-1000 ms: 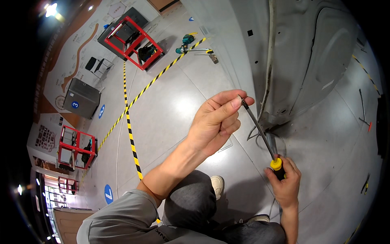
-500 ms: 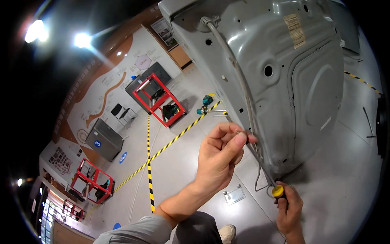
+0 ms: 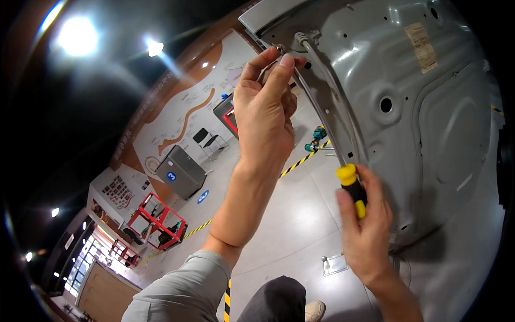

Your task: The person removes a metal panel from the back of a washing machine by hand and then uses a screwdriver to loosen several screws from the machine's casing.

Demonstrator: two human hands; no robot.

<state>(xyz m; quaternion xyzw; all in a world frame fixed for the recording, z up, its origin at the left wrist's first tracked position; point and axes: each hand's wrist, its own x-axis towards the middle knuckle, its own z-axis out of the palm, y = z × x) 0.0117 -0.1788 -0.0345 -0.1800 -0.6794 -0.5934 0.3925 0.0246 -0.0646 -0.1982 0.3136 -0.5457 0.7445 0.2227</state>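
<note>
The long screwdriver (image 3: 351, 185) runs up along the grey metal panel (image 3: 429, 118), its yellow handle gripped by the right hand (image 3: 365, 225) to drive it while the left hand (image 3: 265, 107) pinches the shaft near the tip, steadying it beside the cable (image 3: 322, 64).

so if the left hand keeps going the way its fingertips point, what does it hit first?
Most likely the top edge of the grey sheet-metal panel. The left hand points up, fingertips pinching the screwdriver shaft tip beside the grey cable fitting there. Depth is unclear, so contact may already exist.
</note>
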